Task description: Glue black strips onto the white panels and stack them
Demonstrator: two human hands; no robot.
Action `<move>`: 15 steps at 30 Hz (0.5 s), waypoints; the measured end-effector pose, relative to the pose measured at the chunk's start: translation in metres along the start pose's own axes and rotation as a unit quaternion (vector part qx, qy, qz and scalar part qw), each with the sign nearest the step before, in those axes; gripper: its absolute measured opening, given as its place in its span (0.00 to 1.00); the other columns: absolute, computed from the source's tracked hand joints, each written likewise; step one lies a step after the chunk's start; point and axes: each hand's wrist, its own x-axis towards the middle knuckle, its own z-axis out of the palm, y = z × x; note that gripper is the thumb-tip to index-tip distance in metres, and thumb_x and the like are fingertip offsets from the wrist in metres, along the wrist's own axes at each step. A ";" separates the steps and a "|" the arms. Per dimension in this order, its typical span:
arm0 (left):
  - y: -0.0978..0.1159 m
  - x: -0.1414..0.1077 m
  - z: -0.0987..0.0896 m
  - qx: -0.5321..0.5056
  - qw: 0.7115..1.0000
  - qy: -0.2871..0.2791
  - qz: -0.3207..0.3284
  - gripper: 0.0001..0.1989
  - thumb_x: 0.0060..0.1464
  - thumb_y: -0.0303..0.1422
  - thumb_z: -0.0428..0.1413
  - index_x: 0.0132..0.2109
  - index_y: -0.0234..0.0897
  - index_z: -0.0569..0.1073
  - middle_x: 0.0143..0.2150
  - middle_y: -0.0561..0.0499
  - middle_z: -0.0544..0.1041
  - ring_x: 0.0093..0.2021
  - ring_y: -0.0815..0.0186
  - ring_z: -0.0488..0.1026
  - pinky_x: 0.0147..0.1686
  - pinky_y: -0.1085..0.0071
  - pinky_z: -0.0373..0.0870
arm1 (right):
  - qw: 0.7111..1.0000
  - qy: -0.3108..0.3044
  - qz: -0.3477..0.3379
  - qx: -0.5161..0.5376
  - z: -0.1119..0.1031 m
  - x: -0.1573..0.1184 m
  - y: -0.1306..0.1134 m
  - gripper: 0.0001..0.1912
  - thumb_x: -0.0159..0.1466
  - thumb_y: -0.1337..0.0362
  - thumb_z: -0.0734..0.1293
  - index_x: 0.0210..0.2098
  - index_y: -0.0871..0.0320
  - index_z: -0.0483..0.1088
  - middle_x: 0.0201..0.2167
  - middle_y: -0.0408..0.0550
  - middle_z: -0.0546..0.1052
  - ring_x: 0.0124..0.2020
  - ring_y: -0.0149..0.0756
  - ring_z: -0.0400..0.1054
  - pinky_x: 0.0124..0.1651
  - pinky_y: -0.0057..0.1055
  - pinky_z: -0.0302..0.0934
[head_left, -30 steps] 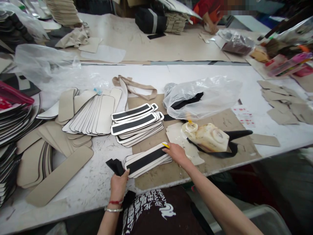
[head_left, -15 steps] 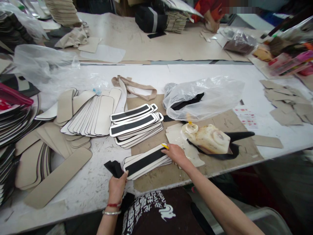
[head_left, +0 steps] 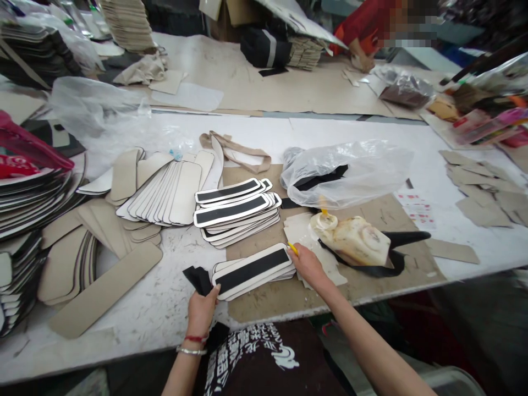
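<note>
My left hand (head_left: 202,309) is closed around a bunch of black fabric strips (head_left: 198,279). Its thumb presses the left end of a black strip (head_left: 253,270) that lies flat along a long white piece with rounded ends (head_left: 231,293). Several similar pieces are stacked under that one. Closed on a thin yellow stick (head_left: 292,248), my right hand (head_left: 308,267) is at the stack's right end; the stick's tip is close to the end of the black strip. Just behind, more white pieces with black strips (head_left: 231,212) are piled up.
Right of my hands lies a stained plastic glue bottle (head_left: 358,239) on brown board (head_left: 256,311). Behind it is a clear bag (head_left: 371,165) with black material. Fanned beige pieces (head_left: 181,192) and dark-edged stacks (head_left: 37,198) fill the left. Across the table is another person's hand (head_left: 361,58).
The yellow stick has moved from over the strip's right end to just beyond it, with my right hand. My left thumb stays on the left end. The camera view has shifted slightly.
</note>
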 end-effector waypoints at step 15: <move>0.023 -0.033 -0.040 -0.157 0.988 -0.012 -0.008 0.14 0.35 0.39 0.60 0.22 0.30 0.70 0.13 0.55 0.66 0.16 0.72 0.61 0.18 0.75 0.58 | 0.954 -0.029 -0.051 0.295 -0.029 -0.031 -0.018 0.13 0.53 0.53 0.61 0.26 0.57 0.60 0.21 0.38 0.64 0.22 0.29 0.58 0.26 0.24 0.52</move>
